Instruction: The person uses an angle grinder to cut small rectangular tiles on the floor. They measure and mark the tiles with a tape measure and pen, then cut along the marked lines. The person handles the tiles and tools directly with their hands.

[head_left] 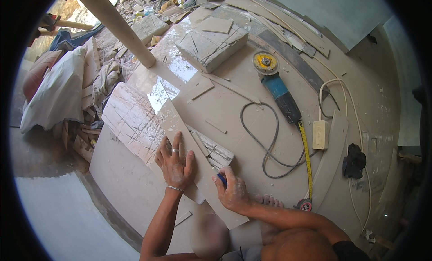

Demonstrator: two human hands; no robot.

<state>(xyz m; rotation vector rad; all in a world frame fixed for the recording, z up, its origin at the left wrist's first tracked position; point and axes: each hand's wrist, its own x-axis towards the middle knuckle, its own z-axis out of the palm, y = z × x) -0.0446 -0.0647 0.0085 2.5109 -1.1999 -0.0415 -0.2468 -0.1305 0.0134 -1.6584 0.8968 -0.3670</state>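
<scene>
Dusty beige flooring [216, 103], covered in pale sheets and scattered offcuts, spreads around a long flat strip [209, 184] of beige board or tile; every place below is told from that strip. It runs slantwise, its near end toward the person and its far end pointing up and to the left. Under it, and showing on both sides, lies a white block [130, 119] scored with criss-cross lines.

Across the strip's left edge rests the person's left hand [176, 164], palm down, fingers spread and gripping nothing (a ring and a thin bracelet show on it). At the strip's right edge, the right hand [231, 191] is curled closed around a small blue object [222, 180]; most of it is hidden, so its kind cannot be told.

Right of the strip lie an angle grinder [281, 92] with a blue-green body and yellow disc, a tape measure [304, 205] with its yellow blade drawn out, and, farther off, a cream socket block [320, 135] and a crumpled black bundle [354, 161]. Past the strip's far end sit a second grey-white block [213, 47], a slanting pole [117, 27] and heaped rubble [130, 13].
</scene>
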